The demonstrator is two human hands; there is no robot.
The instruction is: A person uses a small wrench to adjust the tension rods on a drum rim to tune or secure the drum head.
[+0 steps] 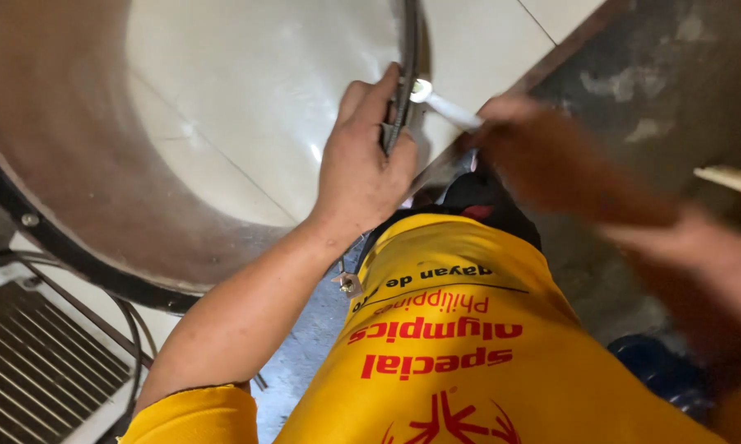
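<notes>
Upper centre of the frame: one dark metal hoop (405, 90) runs along the rim of one large round drum shell (66, 156), which fills the upper left. One white-handled tool (446, 105) meets the hoop at a small shiny fitting. Two hands visible, both the person's own. Left hand (366, 156): forearm rises from lower left, wrist straight, fingers curled shut around the hoop, thumb pressed against it. Right hand (543, 156): arm enters from the right edge, heavily motion-blurred; it sits at the tool's handle, but whether the fingers close on it cannot be told. One yellow shirt (444, 345) fills the lower centre; one metal grille (33, 362) lies lower left.
</notes>
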